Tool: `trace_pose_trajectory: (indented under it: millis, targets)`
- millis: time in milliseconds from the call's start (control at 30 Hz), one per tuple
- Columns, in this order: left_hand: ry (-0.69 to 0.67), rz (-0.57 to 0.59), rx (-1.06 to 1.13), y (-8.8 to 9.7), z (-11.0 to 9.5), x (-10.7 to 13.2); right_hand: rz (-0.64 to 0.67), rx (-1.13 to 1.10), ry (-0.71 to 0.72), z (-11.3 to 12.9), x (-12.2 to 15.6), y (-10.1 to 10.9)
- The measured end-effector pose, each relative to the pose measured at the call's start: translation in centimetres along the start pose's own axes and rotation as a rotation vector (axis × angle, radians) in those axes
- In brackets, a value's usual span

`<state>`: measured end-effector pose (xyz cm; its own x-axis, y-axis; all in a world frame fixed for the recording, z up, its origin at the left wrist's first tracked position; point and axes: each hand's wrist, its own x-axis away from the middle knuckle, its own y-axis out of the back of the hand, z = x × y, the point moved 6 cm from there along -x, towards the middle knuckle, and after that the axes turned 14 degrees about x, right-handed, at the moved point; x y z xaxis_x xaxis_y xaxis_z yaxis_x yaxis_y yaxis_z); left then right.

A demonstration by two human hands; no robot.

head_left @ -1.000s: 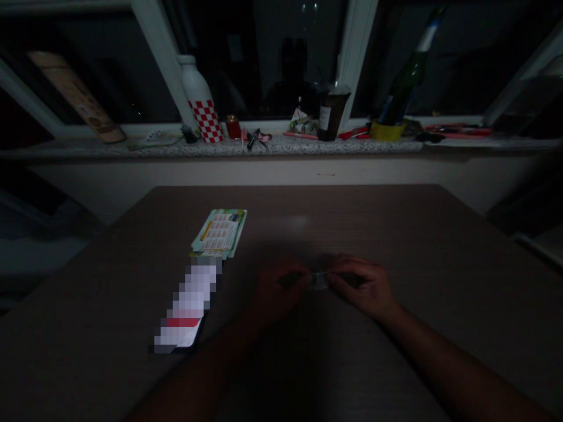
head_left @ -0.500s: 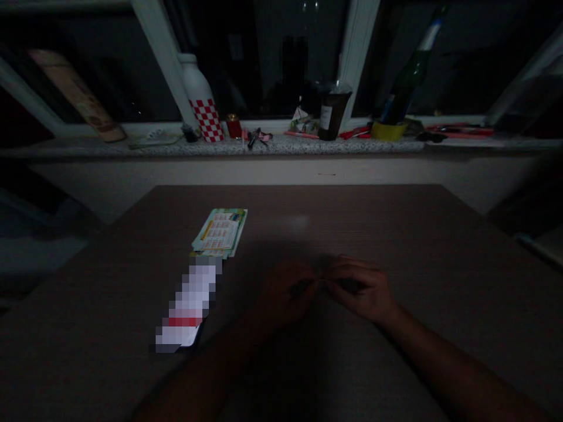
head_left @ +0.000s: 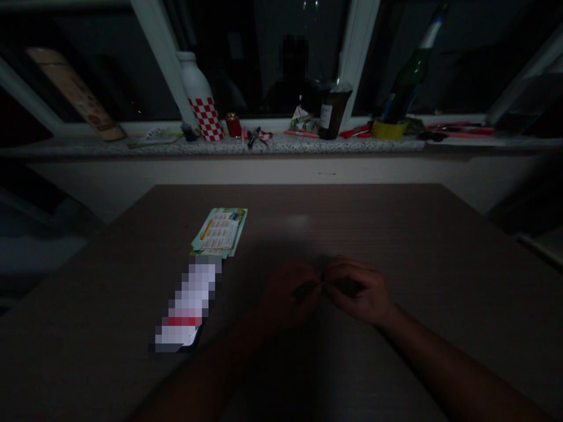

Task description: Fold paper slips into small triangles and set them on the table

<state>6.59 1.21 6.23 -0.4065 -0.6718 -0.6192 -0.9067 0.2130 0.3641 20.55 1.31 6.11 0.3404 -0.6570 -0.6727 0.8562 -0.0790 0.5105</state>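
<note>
Brown table [head_left: 396, 234] fills view, light dim. Left hand [head_left: 285, 293] and right hand [head_left: 358, 290] rest near middle, fingers curled, tips touching together; if something is pinched between, cannot tell. Flat rectangular object [head_left: 187, 305] lies apart, left of left hand. Printed cards [head_left: 220, 231] just behind it.

I count two hands of mine: left hand [head_left: 285, 293], right hand [head_left: 358, 290]. One table [head_left: 417, 234]. One printed card [head_left: 220, 231], one blurred-out flat item [head_left: 187, 308]. On the sill [head_left: 132, 147]: two bottles, checkered bottle [head_left: 200, 97] and green bottle [head_left: 407, 73]; one dark cup [head_left: 331, 111], one red can [head_left: 233, 125], one yellow tape roll [head_left: 387, 129].
</note>
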Motion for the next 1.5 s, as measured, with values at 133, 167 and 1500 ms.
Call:
trace_pose_trajectory:
  millis: [133, 167, 1500]
  targets:
    - [0.003, 0.012, -0.003, -0.19, 0.05, 0.15, 0.002, -0.004, -0.009, -0.08, 0.03, -0.07]
    - [0.005, 0.016, -0.008, -0.23, 0.07, 0.18, -0.001, -0.008, -0.007, -0.08, 0.04, -0.07]
    - [0.085, 0.039, 0.098, -0.42, 0.08, 0.17, 0.028, -0.075, -0.065, -0.04, 0.21, -0.55]
